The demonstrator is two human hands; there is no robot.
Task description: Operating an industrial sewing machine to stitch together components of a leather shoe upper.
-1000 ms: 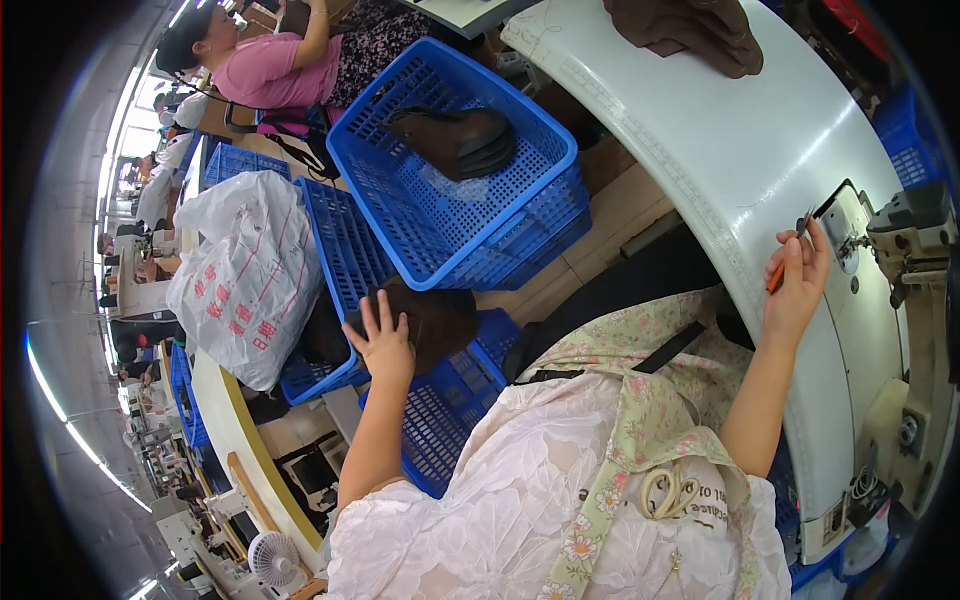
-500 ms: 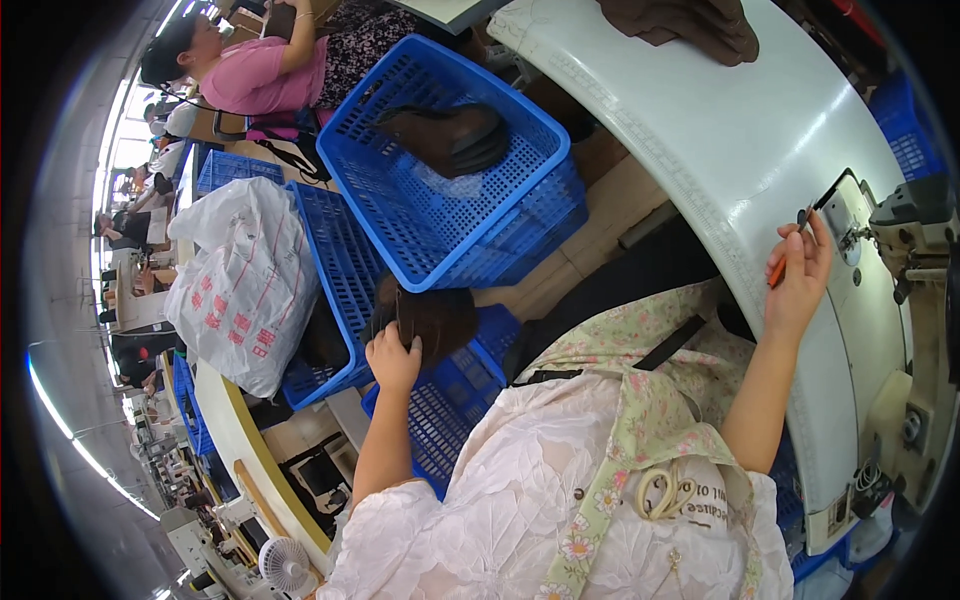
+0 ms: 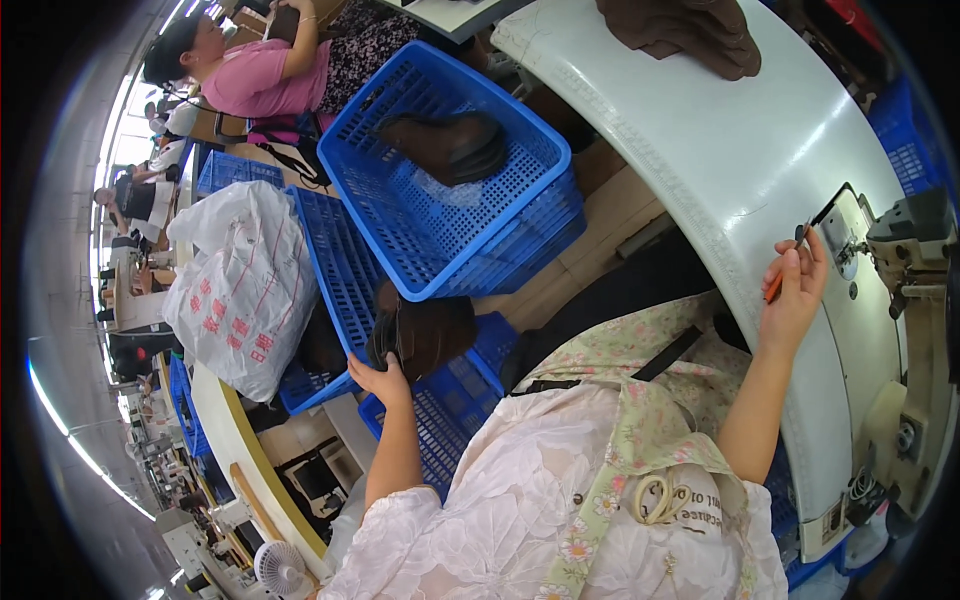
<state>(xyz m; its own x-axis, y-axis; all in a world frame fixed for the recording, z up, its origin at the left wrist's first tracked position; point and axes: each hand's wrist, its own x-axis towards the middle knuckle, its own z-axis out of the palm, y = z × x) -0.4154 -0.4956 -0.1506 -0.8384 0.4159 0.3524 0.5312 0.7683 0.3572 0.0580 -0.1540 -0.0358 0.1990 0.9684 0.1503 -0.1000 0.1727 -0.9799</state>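
My left hand (image 3: pixel 382 380) is closed on the edge of a bundle of dark brown leather-like pieces (image 3: pixel 435 335), thumb on the near side. The bundle is beside the front corner of a large blue basket, above a lower blue basket (image 3: pixel 430 420). At the right, my right hand (image 3: pixel 797 290) holds small orange-handled snips (image 3: pixel 773 288), their dark tip pointing up past the fingers. This hand is over the white tabletop (image 3: pixel 720 150), close to the sewing machine (image 3: pixel 910 245). The palm and fingers hide most of the tool.
A stacked blue basket (image 3: pixel 470 270) holds more brown pieces (image 3: pixel 450 148). Left of it stand another blue basket (image 3: pixel 345 270) and a white plastic bag (image 3: pixel 240 290). Brown pieces (image 3: pixel 690 30) lie at the table's far end. A person in pink (image 3: pixel 265 80) sits at the far left.
My left hand has shifted left and slightly down along the brown bundle, whose layered edge now shows. My right hand stays by the machine with the snips.
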